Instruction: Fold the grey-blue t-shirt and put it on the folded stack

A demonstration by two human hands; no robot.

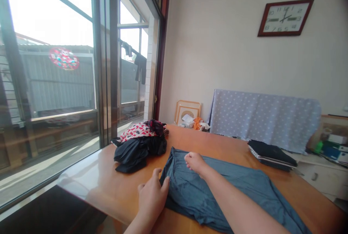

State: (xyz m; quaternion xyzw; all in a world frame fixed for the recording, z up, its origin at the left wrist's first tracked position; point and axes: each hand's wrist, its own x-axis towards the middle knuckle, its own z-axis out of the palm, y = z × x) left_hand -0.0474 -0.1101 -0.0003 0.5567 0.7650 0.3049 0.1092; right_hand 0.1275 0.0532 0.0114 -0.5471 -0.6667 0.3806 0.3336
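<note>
A blue-grey garment (217, 181), which looks like a pair of trousers with a gathered waistband, lies stretched lengthwise across the table, its surface lightly wrinkled. At its gathered left end is my left hand (153, 192), thumb and fingers apart, beside the near corner of the waistband. Over the cloth just right of the waistband, my right hand (195, 162) is closed in a loose fist; no fabric shows between its fingers. My right forearm crosses above the garment and hides part of it.
On the wooden table (187, 134), a loose pile of black clothes (140, 150) and red-spotted cloth (136, 130) sits at the left. Folded dark clothes (272, 154) are stacked at the right. Behind stands something draped with a dotted grey-blue cover (261, 118). Windows line the left.
</note>
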